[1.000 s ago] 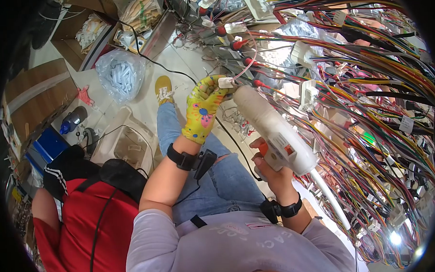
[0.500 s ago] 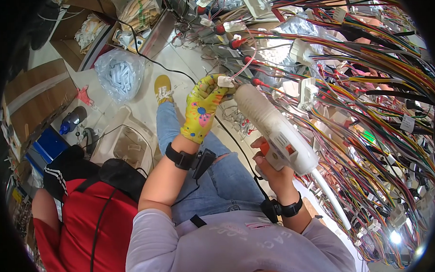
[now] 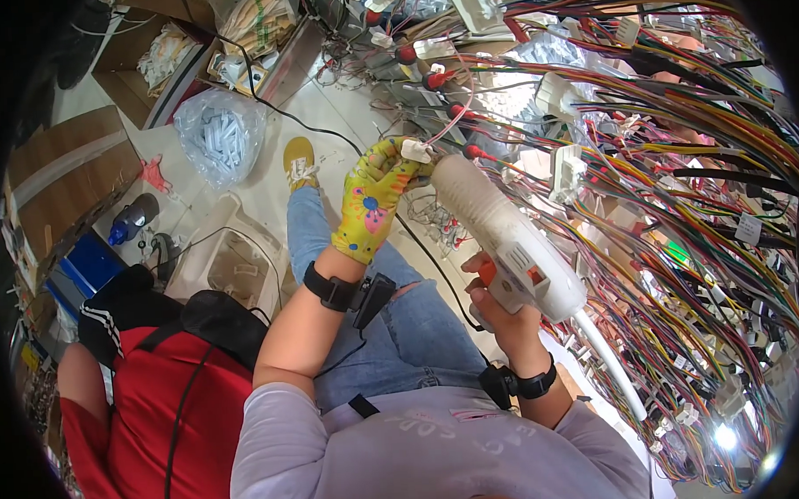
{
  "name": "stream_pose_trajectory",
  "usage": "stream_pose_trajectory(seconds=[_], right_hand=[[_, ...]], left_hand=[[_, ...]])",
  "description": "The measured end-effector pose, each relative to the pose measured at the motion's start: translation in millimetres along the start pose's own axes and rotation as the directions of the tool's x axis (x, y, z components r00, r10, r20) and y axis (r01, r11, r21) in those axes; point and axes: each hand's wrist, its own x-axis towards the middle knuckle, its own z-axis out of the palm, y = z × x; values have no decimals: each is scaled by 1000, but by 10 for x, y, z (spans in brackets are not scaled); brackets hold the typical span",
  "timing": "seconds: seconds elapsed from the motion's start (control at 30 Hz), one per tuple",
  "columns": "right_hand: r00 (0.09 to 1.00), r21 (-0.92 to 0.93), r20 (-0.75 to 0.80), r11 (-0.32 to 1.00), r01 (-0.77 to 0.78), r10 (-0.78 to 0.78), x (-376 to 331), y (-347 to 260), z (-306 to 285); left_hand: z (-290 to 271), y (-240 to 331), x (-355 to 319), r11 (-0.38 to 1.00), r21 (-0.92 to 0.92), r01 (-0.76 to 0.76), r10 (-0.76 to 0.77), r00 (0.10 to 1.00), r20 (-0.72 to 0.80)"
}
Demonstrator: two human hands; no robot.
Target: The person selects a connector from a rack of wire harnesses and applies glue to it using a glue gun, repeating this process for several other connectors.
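Two hands meet near the upper middle of the frame, over a lap in blue jeans. At the far left edge sit a brown cardboard box (image 3: 58, 187) and, lower, a person in a red top (image 3: 150, 416) beside the wearer. Right of the box, on the pale floor, lies a clear plastic bag of white parts (image 3: 219, 133), with a blue-capped bottle (image 3: 130, 219) below it and an open white plastic tray (image 3: 228, 264) nearer the centre.

The left hand (image 3: 376, 206), in a yellow flower-printed work glove, is clenched in a pinch on a small white plastic connector (image 3: 416, 149) at the upper centre; a black wrist strap sits below the glove. Just right of it, the broad nozzle of a long white heat gun (image 3: 496, 237) almost touches that connector. The bare right hand (image 3: 498, 312), centre right, grasps the gun's handle with a finger by the orange trigger; its white hose (image 3: 610, 365) trails toward the lower right.

The whole right half of the frame is filled with a harness of many-coloured wires (image 3: 679, 178) and white plugs.

To do this step well, I judge the nozzle should stay square to the connector and not drift toward the neighbouring wires, while the gloved fingertips hold behind the heated end, steady, so the piece does not twist.
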Motion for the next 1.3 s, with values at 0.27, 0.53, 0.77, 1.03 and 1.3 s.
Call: stream_pose_trajectory(seconds=[0.27,0.53,0.77,1.03,1.3], right_hand=[[998,-25,10,998,59,-58,19,-22,17],[1000,7,-29,1000,9,-9,6,-63,57],[999,-31,-11,998,47,-47,8,-42,32],[999,-28,-8,999,36,-36,16,-41,13],[995,-47,16,994,98,-97,24,50,5]], left_hand=[[43,28,5,999,42,0,1,1000,-30],[30,17,13,999,37,-8,9,1000,-13],[16,-7,21,999,46,-7,8,1000,-29],[-173,-101,40,944,-325,60,-19,992,127],[-262,-209,91,864,-461,204,-171,979,112]])
